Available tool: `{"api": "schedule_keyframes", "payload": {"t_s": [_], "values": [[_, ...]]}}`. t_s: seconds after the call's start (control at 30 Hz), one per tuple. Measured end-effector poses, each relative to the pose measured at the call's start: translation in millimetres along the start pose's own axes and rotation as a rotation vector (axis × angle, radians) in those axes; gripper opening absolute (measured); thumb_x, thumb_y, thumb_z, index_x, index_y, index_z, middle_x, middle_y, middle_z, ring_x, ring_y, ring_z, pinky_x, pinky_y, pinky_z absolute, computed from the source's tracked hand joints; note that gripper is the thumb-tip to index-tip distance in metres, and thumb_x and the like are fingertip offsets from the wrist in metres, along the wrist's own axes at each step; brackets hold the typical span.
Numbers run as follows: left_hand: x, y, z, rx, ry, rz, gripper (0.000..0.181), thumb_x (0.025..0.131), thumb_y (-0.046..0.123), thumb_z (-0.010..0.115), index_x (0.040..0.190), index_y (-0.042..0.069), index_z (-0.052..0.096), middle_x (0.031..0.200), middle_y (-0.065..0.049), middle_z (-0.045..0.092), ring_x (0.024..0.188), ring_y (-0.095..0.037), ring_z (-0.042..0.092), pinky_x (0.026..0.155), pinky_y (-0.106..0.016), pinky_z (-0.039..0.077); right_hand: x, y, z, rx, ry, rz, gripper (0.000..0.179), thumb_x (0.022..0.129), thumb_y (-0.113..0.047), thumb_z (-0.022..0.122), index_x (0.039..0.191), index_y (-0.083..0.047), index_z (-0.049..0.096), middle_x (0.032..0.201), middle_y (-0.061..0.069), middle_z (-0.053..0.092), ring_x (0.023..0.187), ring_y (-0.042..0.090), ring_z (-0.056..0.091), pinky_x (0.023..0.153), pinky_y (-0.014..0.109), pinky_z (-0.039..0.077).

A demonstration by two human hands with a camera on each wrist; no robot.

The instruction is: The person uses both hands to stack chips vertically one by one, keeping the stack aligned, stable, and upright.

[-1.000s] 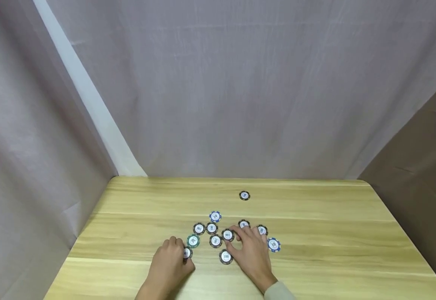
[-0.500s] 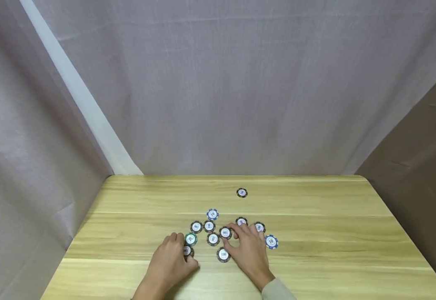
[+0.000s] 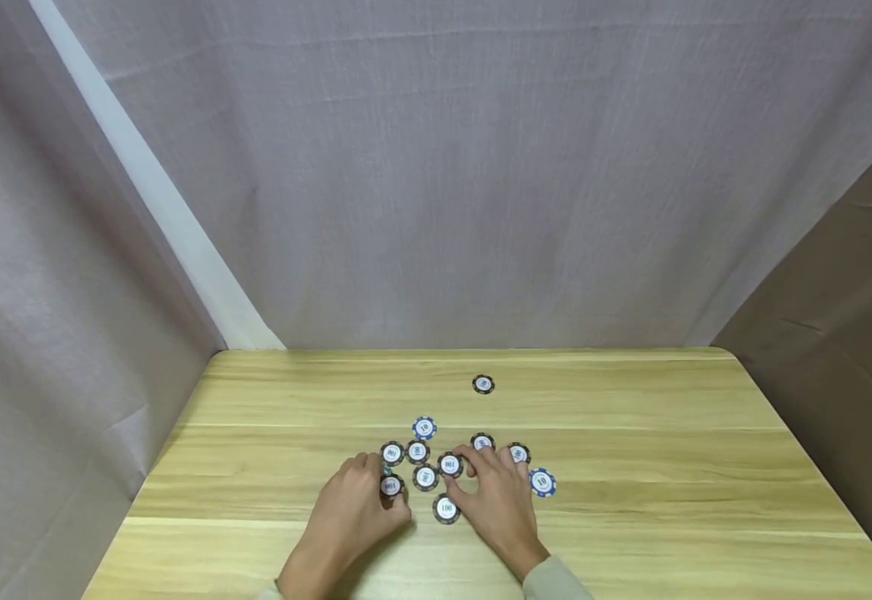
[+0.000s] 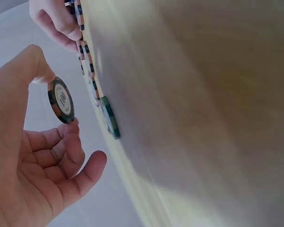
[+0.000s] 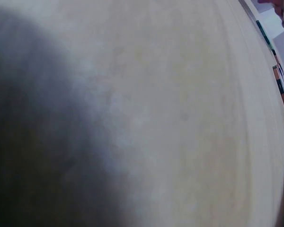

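My left hand (image 3: 349, 507) pinches a black poker chip (image 3: 392, 486) marked 100 between thumb and fingers. In the left wrist view that chip (image 4: 61, 100) is held off the table, its edge dark with orange-brown blocks. A green poker chip (image 4: 110, 118) lies flat on the wood below it; in the head view the hand and the held chip hide most of it. My right hand (image 3: 499, 507) has thumb and forefinger at the rim of another 100 chip (image 3: 449, 465), pinching it. The right wrist view shows mostly tabletop and a blurred dark shape.
Several black chips lie loosely between and beyond the hands, among them one near the front (image 3: 447, 509) and one far back (image 3: 483, 384). One blue chip (image 3: 424, 427) lies behind them, another (image 3: 543, 482) right of the right hand. Curtains (image 3: 436, 183) surround the wooden table (image 3: 669, 483).
My left hand has moved right and slightly away from me with its black chip, which now covers much of the green chip in the head view. The right hand has stayed at its chip.
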State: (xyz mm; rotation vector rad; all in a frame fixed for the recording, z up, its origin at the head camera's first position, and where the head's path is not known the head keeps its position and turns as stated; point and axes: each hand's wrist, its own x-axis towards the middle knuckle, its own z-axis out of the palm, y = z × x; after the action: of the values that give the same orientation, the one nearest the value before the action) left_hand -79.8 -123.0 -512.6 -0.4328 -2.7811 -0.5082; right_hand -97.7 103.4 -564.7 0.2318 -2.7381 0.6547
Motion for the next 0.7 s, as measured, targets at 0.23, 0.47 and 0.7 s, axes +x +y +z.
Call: {"api": "schedule_keyframes", "payload": {"t_s": [0.23, 0.47, 0.7], "values": [[11.3, 4.3, 3.4, 0.031, 0.037, 0.075, 0.028, 0.070, 0.026, 0.080, 0.081, 0.006, 0.063, 0.072, 0.001, 0.056, 0.063, -0.012, 0.050, 0.055, -0.029, 0.051, -0.1, 0.0, 0.8, -0.005, -0.005, -0.003, 0.041, 0.083, -0.047, 0.083, 0.119, -0.030, 0.074, 0.081, -0.018, 0.051, 0.081, 0.009, 0.039, 0.075, 0.030, 0.028], [21.7, 9.4, 5.1, 0.086, 0.043, 0.129, 0.027, 0.072, 0.029, 0.080, 0.085, 0.008, 0.067, 0.076, 0.001, 0.062, 0.066, -0.015, 0.057, 0.059, -0.032, 0.054, 0.4, -0.8, -0.8, -0.014, -0.017, 0.004, 0.041, 0.084, -0.049, 0.082, 0.120, -0.031, 0.074, 0.081, -0.018, 0.052, 0.081, 0.009, 0.039, 0.076, 0.031, 0.029], [32.0, 14.1, 9.6, 0.190, 0.072, 0.204, 0.034, 0.074, 0.040, 0.080, 0.087, 0.010, 0.070, 0.076, 0.002, 0.062, 0.066, -0.013, 0.056, 0.055, -0.028, 0.049, 0.2, -0.8, -0.9, -0.024, -0.036, 0.014, 0.042, 0.085, -0.050, 0.081, 0.122, -0.030, 0.073, 0.082, -0.018, 0.051, 0.081, 0.009, 0.039, 0.076, 0.031, 0.029]]}}
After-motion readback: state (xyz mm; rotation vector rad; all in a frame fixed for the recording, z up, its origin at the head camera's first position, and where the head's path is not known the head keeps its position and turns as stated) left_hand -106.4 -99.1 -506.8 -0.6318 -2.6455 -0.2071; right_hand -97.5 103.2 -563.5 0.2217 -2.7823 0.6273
